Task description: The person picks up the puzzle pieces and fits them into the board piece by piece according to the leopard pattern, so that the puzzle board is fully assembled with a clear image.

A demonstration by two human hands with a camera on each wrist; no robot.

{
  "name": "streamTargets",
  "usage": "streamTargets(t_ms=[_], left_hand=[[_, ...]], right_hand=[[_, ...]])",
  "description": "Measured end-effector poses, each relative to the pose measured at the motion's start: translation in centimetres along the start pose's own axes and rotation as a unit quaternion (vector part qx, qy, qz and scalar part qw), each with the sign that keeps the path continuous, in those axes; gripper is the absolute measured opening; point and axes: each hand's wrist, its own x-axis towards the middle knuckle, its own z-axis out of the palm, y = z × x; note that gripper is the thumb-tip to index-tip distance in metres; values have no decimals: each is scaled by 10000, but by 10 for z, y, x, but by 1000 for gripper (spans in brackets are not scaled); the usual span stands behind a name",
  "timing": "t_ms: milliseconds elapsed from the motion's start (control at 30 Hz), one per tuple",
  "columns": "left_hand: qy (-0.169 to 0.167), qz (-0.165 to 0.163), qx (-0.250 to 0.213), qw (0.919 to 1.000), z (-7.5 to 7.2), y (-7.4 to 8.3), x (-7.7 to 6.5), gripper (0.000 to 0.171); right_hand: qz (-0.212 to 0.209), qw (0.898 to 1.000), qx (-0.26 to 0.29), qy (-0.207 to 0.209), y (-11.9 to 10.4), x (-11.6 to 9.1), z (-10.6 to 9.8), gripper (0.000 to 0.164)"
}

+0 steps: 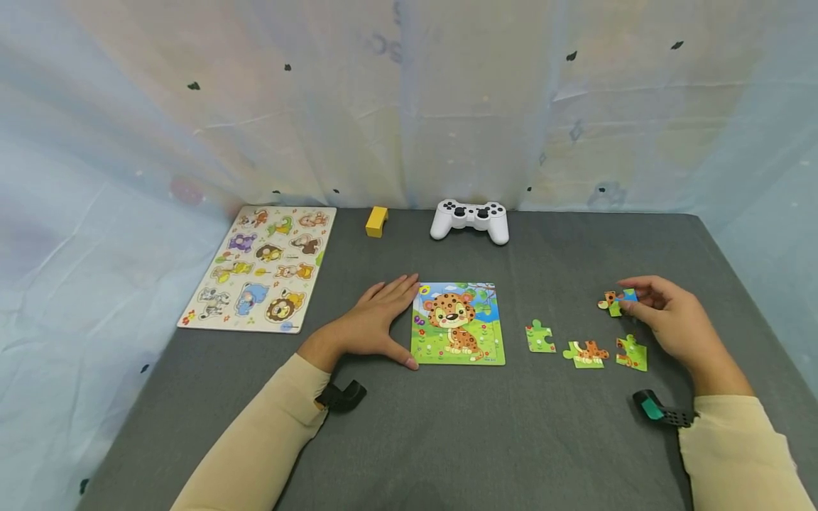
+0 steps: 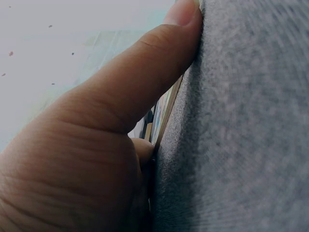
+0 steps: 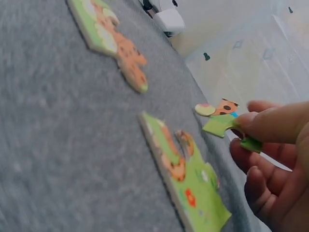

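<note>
A square leopard picture board (image 1: 457, 326) lies flat in the middle of the table. My left hand (image 1: 373, 325) rests at its left side, fingers straight, thumb near the lower left corner. In the left wrist view the thumb (image 2: 145, 63) hides much of the board's edge (image 2: 169, 107). On the right, my right hand (image 1: 679, 323) pinches a jigsaw piece (image 3: 217, 124) with green, blue and spotted orange parts. Below and left of it lie a green corner piece (image 1: 540, 338), a spotted-body piece (image 1: 588, 355) and a green tail piece (image 1: 632, 353), apart from each other.
At the back left is a wooden animal peg board (image 1: 258, 270). A yellow block (image 1: 376, 222) and a white game controller (image 1: 469, 218) stand along the back edge, by a hanging pale sheet (image 1: 473, 106). Grey cloth (image 1: 486, 440) covers the table.
</note>
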Motion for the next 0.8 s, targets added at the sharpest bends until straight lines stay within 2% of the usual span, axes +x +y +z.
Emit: streamTargets(t_ms=[133,267,467,633,800], left_hand=[[-25,8,-34,10000,0,0,0,135],[-69,-1,-31,10000,0,0,0,135],[-66,-13,-48,10000,0,-1,0,135],[-19,4,-16,10000,0,0,-1,135],[20,29,-25,10000,0,0,0,135]], right_hand=[[117,9996,187,181,-5,0,0,38],[55,9989,447,120,-15,2,4,37],[38,9961,792,-393,-35,3,15,36],[-168,9924,967,-745,-47,1,25,37],[-376,9893,1049,-938,-61,-1,38,25]])
